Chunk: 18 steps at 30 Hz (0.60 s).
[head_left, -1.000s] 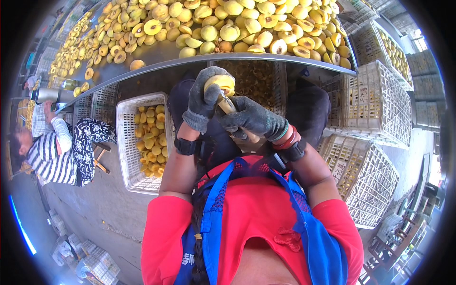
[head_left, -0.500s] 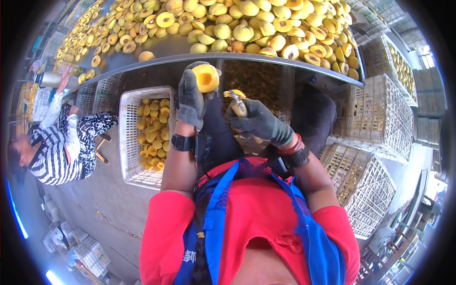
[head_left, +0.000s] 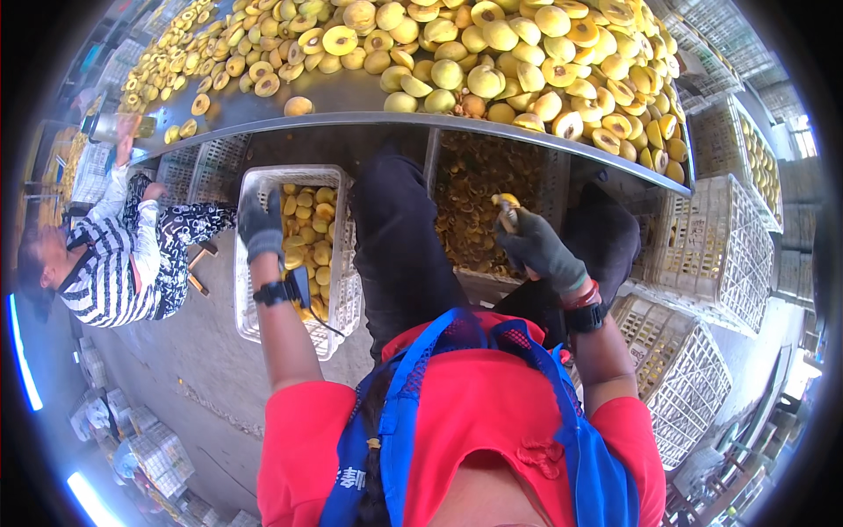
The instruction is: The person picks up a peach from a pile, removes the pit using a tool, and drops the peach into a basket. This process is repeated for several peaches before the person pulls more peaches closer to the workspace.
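My left hand (head_left: pixel 261 227), in a dark grey glove, is over the left side of a white plastic crate (head_left: pixel 351 290). Its fingers are stretched out and somewhat blurred, and I see no fruit in them. Yellow peach halves (head_left: pixel 307 228) lie in that crate. My right hand (head_left: pixel 537 249), also gloved, is closed round a short pitting knife (head_left: pixel 507 206), whose tip points up and away from me. Below and beyond this hand is a container of brown and yellow pits and scraps (head_left: pixel 470 198).
A metal table (head_left: pixel 351 110) stands ahead, heaped with halved yellow peaches (head_left: pixel 492 53). White crates (head_left: pixel 702 246) are stacked on the right. A person in a striped top (head_left: pixel 105 272) sits at the left, an arm reaching to the table. My legs (head_left: pixel 395 237) spread below the table.
My left hand has moved left and down from near the table edge to the crate, and the peach half it held is out of sight. My right hand has shifted right and slightly down with the knife.
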Each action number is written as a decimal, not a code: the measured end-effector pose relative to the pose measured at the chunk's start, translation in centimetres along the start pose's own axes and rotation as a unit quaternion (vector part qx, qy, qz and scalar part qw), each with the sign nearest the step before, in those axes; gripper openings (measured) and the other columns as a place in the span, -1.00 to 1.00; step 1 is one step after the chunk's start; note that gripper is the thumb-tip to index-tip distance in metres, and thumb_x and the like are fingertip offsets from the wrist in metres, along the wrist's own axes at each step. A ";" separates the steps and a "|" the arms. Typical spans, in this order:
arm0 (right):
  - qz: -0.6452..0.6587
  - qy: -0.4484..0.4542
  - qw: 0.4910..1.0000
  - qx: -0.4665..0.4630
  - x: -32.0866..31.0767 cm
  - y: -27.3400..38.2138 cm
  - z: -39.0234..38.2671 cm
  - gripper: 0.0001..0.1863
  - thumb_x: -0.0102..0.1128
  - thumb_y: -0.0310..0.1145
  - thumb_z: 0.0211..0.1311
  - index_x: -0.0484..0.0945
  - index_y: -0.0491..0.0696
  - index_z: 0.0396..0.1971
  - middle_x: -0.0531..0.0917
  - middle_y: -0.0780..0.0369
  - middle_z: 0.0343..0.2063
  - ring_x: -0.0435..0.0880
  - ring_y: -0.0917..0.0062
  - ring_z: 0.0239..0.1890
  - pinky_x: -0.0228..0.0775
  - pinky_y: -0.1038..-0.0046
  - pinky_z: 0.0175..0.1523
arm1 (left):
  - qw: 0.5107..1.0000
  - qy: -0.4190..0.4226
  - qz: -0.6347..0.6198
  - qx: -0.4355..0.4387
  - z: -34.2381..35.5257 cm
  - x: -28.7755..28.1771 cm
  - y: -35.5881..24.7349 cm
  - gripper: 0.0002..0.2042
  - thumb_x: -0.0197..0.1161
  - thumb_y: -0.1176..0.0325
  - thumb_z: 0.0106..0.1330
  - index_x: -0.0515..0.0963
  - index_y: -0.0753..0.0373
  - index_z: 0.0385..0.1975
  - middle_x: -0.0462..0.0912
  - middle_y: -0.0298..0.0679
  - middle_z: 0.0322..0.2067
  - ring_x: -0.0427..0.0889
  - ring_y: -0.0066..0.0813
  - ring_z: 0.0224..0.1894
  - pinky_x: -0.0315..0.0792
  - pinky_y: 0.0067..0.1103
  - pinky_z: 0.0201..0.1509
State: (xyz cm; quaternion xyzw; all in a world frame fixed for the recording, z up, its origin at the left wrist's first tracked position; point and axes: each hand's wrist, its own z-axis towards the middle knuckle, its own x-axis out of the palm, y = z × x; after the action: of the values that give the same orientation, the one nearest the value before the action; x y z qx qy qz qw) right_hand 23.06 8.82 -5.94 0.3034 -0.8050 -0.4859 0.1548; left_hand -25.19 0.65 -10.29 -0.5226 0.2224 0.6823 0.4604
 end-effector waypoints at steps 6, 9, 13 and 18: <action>-0.400 -0.096 0.906 -0.101 -0.5 -5.3 4.1 -0.71 0.07 -0.29 0.05 0.52 -0.22 -0.36 0.59 -0.13 -0.46 0.61 -0.01 -0.35 0.48 0.12 -0.24 | 0.999 0.020 0.030 0.036 13.2 4.9 -6.1 -0.42 0.09 -0.12 0.19 0.43 0.19 0.08 0.52 -0.02 0.04 0.48 -0.11 0.11 0.32 -0.34 0.20; -0.383 -0.109 0.901 -0.169 -0.2 -4.7 3.5 -0.74 0.11 -0.30 0.05 0.48 -0.21 -0.37 0.57 -0.08 -0.55 0.59 -0.03 -0.42 0.45 0.08 -0.33 | 0.992 0.118 0.044 0.019 16.9 5.5 -9.1 -0.40 0.12 -0.10 0.19 0.40 0.16 0.14 0.50 -0.05 0.07 0.47 -0.13 0.12 0.33 -0.33 0.20; -0.311 -0.113 0.935 -0.128 -0.2 -4.0 2.9 -0.73 0.19 -0.29 0.04 0.42 -0.17 -0.38 0.56 -0.08 -0.57 0.57 -0.04 -0.43 0.40 0.09 -0.38 | 0.949 0.282 0.136 -0.039 20.2 7.1 -10.0 -0.39 0.16 -0.07 0.16 0.37 0.12 0.17 0.48 -0.05 0.10 0.47 -0.12 0.13 0.35 -0.32 0.20; -0.298 -0.127 0.933 -0.155 0.2 -3.1 3.1 -0.78 0.20 -0.36 0.04 0.41 -0.14 -0.38 0.53 -0.04 -0.57 0.55 0.03 -0.47 0.37 0.19 -0.41 | 0.964 0.253 -0.082 0.023 20.6 9.8 -8.2 -0.40 0.24 0.02 0.11 0.37 0.16 0.14 0.49 -0.03 0.08 0.51 -0.21 0.11 0.37 -0.39 0.16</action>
State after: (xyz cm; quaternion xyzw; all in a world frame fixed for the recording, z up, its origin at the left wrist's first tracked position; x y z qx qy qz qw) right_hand 22.32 9.73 -10.18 0.4375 -0.6054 -0.6626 -0.0552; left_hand -28.85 24.61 -10.55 -0.6834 0.3038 0.4829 0.4555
